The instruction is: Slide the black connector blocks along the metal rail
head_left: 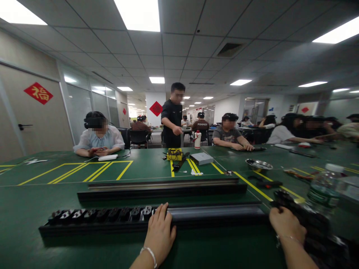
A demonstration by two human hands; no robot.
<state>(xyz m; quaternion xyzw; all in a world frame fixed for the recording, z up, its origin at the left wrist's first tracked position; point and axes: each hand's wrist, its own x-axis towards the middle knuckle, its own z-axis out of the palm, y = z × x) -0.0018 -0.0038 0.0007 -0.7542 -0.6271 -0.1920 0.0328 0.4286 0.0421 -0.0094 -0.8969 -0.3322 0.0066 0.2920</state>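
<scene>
A long black channel (218, 215) lies across the table in front of me. Its left part holds a row of small black modules (113, 213), some with pale or silvery tops. My left hand (160, 229) rests over the channel at the right end of this row, fingers stretched out and touching it. Off the channel's right end, my right hand (287, 226) is closed, with its fingers curled at a heap of dark parts (314, 220). What its fingertips grip is hidden. A second long black channel (162, 189) lies parallel behind the first.
Beyond the heap stands a clear plastic bottle (324, 188). A metal bowl (258, 164), a black-and-red tool (266, 183), a grey box (201, 158) and a yellow item with cables (174, 154) lie farther back. Several people sit around the table; one person (172, 119) stands.
</scene>
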